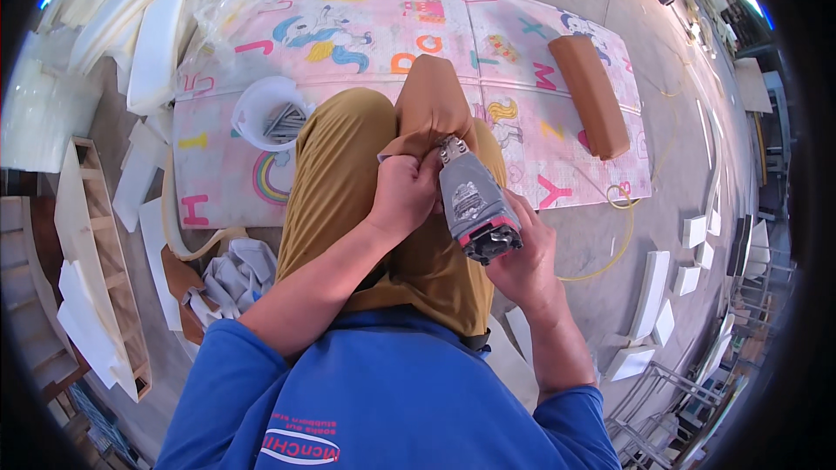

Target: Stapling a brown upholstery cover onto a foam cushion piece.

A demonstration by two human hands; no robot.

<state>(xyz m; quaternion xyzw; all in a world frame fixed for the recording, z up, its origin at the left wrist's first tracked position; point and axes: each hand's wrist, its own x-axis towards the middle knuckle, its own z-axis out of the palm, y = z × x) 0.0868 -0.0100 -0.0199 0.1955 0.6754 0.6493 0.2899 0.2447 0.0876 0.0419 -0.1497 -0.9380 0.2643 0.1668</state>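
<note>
A brown upholstered pad [433, 91] rests between my knees, its loose cover bunched at the near end. My left hand [405, 196] is closed on that cover, thumb and fingers pinching a fold. In my right hand [529, 252] is a grey and red staple gun [473, 200]; its nose meets the cover just right of my left fingers. The tool hides part of my right hand's grip. A second brown upholstered pad [590, 97] lies farther right on the pink printed mat [383, 43].
Left of my knee, a white bucket [246, 122] holds grey metal strips. A yellow hose [629, 231] curves over the floor at right. White foam blocks [649, 296] lie at right, with more foam [157, 48] and a wooden frame [104, 270] at left. Grey fabric [239, 278] is heaped nearby.
</note>
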